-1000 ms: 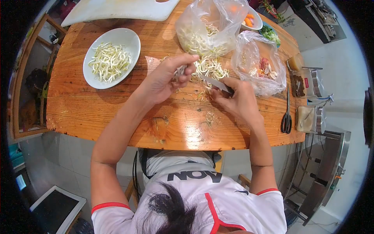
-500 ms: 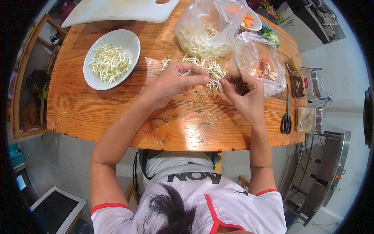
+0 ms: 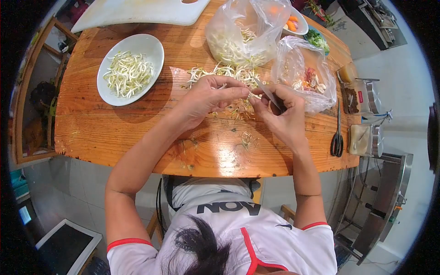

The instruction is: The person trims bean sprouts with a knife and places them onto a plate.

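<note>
My left hand (image 3: 205,100) is closed, with white bean sprouts (image 3: 222,86) showing between its curled fingers. Its thumb and index fingertips pinch together close to my right fingertips. In my right hand (image 3: 285,117) is a small knife (image 3: 270,95), its blade slanting up and to the left. A loose pile of bean sprouts (image 3: 228,70) lies on the wooden table (image 3: 110,133) just beyond both hands. More sprouts fill a clear plastic bag (image 3: 215,34) behind the pile. To the left, a white oval bowl (image 3: 103,87) holds a heap of sprouts (image 3: 128,73).
A white cutting board (image 3: 142,13) lies at the far left. A second plastic bag (image 3: 286,57) with scraps sits right of the pile. Black-handled scissors (image 3: 337,143) and lidded jars (image 3: 362,140) stand along the right edge. Thin sprout trimmings (image 3: 248,141) are scattered near me.
My right hand has moved left, so its fingertips come up to those of my left hand. The knife blade has tipped from nearly upright to leaning left.
</note>
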`<action>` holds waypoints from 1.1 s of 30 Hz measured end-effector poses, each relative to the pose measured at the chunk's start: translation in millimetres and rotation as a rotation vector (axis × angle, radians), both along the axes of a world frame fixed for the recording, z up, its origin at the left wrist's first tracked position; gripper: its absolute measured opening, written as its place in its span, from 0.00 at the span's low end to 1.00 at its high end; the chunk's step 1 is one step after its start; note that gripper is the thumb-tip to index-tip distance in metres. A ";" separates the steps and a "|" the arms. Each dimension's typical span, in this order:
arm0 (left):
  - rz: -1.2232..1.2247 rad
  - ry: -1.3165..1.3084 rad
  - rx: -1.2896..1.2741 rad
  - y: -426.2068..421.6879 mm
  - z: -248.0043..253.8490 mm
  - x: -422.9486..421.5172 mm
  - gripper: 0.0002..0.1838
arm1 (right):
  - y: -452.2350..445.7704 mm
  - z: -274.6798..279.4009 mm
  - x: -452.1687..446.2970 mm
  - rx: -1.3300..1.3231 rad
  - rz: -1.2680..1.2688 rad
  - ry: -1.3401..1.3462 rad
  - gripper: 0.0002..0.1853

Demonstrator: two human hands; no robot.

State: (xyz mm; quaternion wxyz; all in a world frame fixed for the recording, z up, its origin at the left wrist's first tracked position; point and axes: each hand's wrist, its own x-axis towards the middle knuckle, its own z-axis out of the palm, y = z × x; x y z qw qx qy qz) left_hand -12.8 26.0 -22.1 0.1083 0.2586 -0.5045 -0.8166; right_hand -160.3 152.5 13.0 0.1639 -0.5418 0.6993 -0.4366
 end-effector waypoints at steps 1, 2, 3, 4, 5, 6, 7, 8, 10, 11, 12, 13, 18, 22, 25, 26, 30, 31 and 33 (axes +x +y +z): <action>-0.004 0.003 0.001 0.5 1.3 0.1 0.09 | 0.0 -1.5 -0.4 0.001 0.002 -0.016 0.07; -0.007 0.006 0.002 0.9 2.0 0.0 0.08 | -0.4 -4.4 -1.3 0.001 0.005 -0.031 0.07; -0.006 0.015 -0.016 1.2 2.0 -0.1 0.08 | -0.5 -6.0 -1.7 0.002 0.008 -0.047 0.07; -0.004 0.023 -0.033 1.4 1.9 -0.1 0.08 | 0.1 -5.5 -2.4 0.026 0.008 -0.031 0.07; -0.002 0.032 -0.050 1.6 1.9 0.0 0.08 | 1.2 -4.3 -3.8 0.050 0.008 -0.015 0.07; 0.003 0.031 -0.048 1.2 0.3 -0.3 0.08 | 1.6 -3.7 -4.6 0.073 0.009 0.002 0.07; 0.008 0.031 -0.045 0.7 -2.9 -0.9 0.08 | 1.6 -4.6 -4.6 0.048 0.006 -0.024 0.07; 0.013 0.030 -0.042 0.2 -4.8 -1.2 0.08 | 1.7 -6.5 -4.6 0.023 0.003 -0.050 0.07; 0.009 0.020 -0.037 -0.7 -3.7 -0.2 0.08 | 1.7 -10.2 -5.8 -0.005 -0.004 -0.104 0.07; 0.007 0.015 -0.034 -1.0 -3.2 0.1 0.08 | 1.4 -11.9 -7.2 -0.008 -0.007 -0.132 0.07; 0.006 0.008 -0.040 -1.1 -3.8 -0.3 0.08 | 1.5 -12.5 -8.1 -0.012 -0.011 -0.160 0.07; 0.006 0.001 -0.045 -1.2 -4.8 -0.7 0.08 | 1.2 -10.9 -6.9 -0.006 -0.010 -0.146 0.08; -0.007 0.011 -0.058 -1.0 -2.9 -0.4 0.08 | 0.4 -14.5 -8.6 -0.003 0.049 -0.092 0.12; 0.019 0.047 -0.004 -1.7 -5.1 -1.0 0.09 | 2.2 -12.3 -10.1 0.056 0.062 -0.117 0.15; 0.021 0.061 0.038 -1.8 1.1 1.0 0.09 | 2.3 -8.4 -9.8 0.091 0.071 -0.151 0.15; 0.015 0.063 0.050 -2.2 3.0 2.1 0.10 | 2.5 -8.0 -9.9 0.103 0.071 -0.151 0.15; -0.015 0.058 -0.002 -6.3 -5.0 0.7 0.10 | 3.1 -6.4 -9.7 0.156 0.086 -0.172 0.13; -0.020 0.048 -0.013 -7.2 -8.3 0.1 0.10 | 3.1 -6.3 -9.7 0.171 0.089 -0.180 0.13; -0.033 0.036 -0.019 -7.4 -8.7 0.1 0.10 | 3.3 -6.2 -9.8 0.201 0.095 -0.198 0.12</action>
